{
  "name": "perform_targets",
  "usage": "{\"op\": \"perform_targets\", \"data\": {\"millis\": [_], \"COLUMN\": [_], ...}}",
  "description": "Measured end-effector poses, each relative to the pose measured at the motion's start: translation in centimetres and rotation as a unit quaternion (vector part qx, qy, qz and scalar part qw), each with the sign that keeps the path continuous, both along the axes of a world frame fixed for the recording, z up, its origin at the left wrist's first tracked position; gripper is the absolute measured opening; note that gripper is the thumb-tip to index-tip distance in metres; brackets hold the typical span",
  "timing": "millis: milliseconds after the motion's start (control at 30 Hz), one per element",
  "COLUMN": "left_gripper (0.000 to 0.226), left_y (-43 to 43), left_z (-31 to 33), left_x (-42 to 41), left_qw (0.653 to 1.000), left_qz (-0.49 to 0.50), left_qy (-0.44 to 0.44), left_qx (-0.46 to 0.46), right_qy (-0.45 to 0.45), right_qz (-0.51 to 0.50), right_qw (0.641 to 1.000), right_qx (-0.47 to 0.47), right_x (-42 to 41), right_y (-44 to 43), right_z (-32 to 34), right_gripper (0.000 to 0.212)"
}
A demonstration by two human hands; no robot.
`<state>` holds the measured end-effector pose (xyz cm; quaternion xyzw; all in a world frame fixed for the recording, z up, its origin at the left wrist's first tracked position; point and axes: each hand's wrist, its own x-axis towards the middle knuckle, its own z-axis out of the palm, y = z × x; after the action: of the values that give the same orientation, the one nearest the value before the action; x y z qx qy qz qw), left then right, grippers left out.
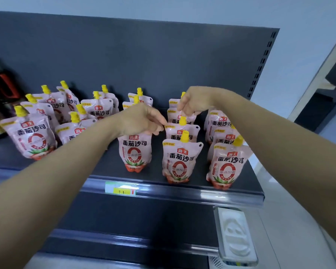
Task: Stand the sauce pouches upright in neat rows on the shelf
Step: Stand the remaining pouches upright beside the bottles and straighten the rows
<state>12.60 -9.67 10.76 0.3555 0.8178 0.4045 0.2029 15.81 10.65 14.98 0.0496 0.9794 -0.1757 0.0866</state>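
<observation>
Standing the pouches straight asks for a light touch at the top. The left hand covers the top of one front pouch in the middle of the frame, and its fingers seem curled over the cap area, though I cannot tell exactly what they pinch. The right hand reaches further back, its fingers pressed together on the top of a rear pouch in the next column. I think the good way is to hold each pouch near the spout, settle its flat base on the shelf, and let go only when it stands alone. The labels should face forward and each pouch should line up with the one in front.

The pouches are pale pink, soft and full, with a yellow cap, dark Chinese letters, a red ring and a picture of tomatoes low down. On the right half of the shelf they already stand in columns from front to back. In the left part of the frame, the group of pouches is looser; several lean sideways and the columns are not clear. A yellow price tag sits on the front rail. I judge the work is about half done.
</observation>
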Motion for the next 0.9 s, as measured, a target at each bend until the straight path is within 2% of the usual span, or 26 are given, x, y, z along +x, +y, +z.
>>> {"op": "perform_targets", "data": {"millis": [167, 233, 333, 433, 533, 633, 767, 833, 900], "left_gripper": [0.015, 0.016, 0.030, 0.041, 0.034, 0.018, 0.007, 0.011, 0.009], "left_y": [-3.6, -5.0, -6.3, -6.7, -6.9, -6.7, -6.7, -7.1, -7.7], "left_z": [1.1, 0.8, -0.4, -2.1, -3.8, -5.3, -5.8, -5.7, -5.5], "left_x": [-1.1, -2.1, -3.3, -4.4, -5.4, -6.4, -7.4, -7.9, -8.1], "left_qw": [0.987, 0.981, 0.982, 0.988, 0.997, 0.998, 0.999, 0.999, 0.998], "left_qz": [0.110, 0.143, 0.158, 0.134, 0.072, 0.039, 0.042, 0.013, -0.019], "left_qy": [0.101, 0.114, 0.105, 0.077, 0.037, 0.038, -0.005, -0.014, -0.035], "left_qx": [0.063, 0.059, 0.022, -0.015, -0.020, -0.041, -0.015, -0.029, -0.047], "right_qy": [0.089, 0.093, 0.077, 0.050, 0.011, -0.012, -0.027, -0.014, -0.012], "right_qz": [0.021, 0.028, 0.035, 0.027, 0.012, 0.001, -0.013, -0.041, -0.046], "right_qw": [0.996, 0.995, 0.996, 0.998, 0.999, 0.998, 0.998, 0.997, 0.996], "right_qx": [0.000, -0.001, 0.004, 0.029, 0.049, 0.065, 0.063, 0.069, 0.082], "right_x": [-1.1, -1.7, -3.0, -4.6, -5.9, -6.8, -7.8, -8.2, -8.5], "right_y": [-2.9, -4.0, -5.7, -7.2, -8.3, -9.3, -10.2, -10.4, -10.6], "right_z": [0.1, -0.1, -0.4, -1.0, -2.0, -3.1, -4.3, -4.7, -4.8], "right_gripper": [0.026, 0.027, 0.030, 0.038, 0.044, 0.038, 0.025, 0.014, 0.033]}}
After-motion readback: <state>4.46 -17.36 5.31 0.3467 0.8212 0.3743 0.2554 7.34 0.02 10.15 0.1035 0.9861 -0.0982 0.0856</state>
